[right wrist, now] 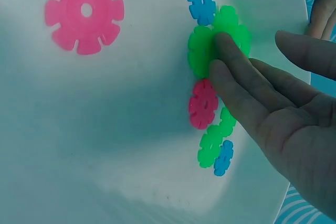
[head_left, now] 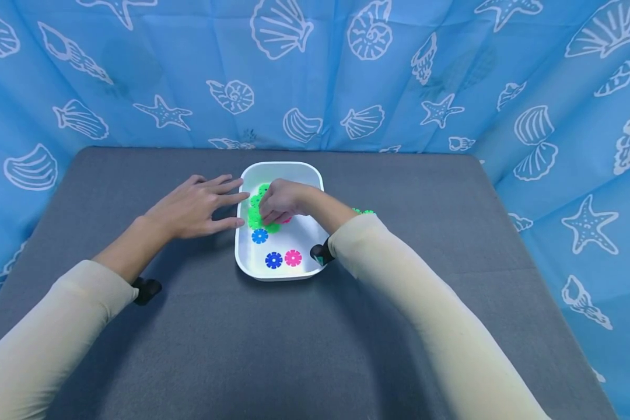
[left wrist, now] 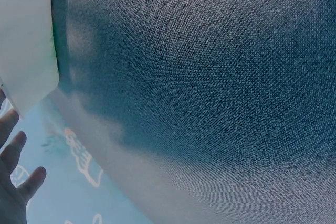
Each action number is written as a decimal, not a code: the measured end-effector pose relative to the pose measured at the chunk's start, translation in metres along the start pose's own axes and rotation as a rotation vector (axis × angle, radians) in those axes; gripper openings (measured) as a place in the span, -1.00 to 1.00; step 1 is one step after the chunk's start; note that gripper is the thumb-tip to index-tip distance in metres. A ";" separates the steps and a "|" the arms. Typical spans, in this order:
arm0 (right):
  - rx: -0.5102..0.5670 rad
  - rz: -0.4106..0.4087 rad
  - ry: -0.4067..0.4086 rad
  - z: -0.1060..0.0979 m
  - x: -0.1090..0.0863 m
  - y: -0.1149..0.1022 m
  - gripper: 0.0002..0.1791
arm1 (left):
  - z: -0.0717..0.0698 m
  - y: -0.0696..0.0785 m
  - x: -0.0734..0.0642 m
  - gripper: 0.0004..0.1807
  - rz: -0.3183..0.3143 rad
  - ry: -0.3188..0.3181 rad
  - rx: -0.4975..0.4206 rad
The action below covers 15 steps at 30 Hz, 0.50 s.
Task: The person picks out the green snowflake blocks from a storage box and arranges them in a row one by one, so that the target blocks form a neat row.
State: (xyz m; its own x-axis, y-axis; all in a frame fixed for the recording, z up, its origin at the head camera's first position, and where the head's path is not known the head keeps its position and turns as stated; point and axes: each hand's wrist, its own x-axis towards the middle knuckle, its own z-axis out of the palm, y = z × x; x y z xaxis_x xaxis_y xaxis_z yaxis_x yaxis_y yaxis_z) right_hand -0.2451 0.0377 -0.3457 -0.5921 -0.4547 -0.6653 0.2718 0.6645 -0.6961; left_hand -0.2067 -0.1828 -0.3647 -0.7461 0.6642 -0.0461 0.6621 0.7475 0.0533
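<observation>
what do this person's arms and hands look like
The left hand and right hand are bare, no gloves. The left sleeve and right sleeve are plain, long and cream. A small black device shows by each cuff.

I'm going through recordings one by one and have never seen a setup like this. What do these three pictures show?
There is no machine here: a person is working bare-handed. The wide picture comes from a camera worn on the head, looking forward and down; the other two come from the wrist cameras, one for each side. On the grey table stands a white tray. In it lie notched discs: a bunch of green discs, plus blue discs and pink discs. More green pieces show to the right of the tray. The right hand touches the green discs, without a clear grip. The left hand is spread at the tray's left edge, holding nothing.
</observation>
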 end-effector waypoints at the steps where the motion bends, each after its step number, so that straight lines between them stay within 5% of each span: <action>1: 0.004 -0.002 0.001 0.001 0.000 0.000 -0.56 | 0.000 0.000 0.000 -0.26 0.000 0.000 0.000; 15: 0.041 0.002 0.014 0.001 0.005 0.000 -0.67 | 0.001 0.000 0.000 -0.25 0.002 0.005 0.004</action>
State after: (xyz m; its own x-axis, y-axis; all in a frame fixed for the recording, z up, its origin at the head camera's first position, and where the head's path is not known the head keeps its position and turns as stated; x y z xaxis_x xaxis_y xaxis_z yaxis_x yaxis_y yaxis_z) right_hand -0.2472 0.0344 -0.3494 -0.6021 -0.4447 -0.6631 0.3036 0.6406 -0.7053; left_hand -0.2067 -0.1823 -0.3658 -0.7450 0.6658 -0.0412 0.6640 0.7461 0.0497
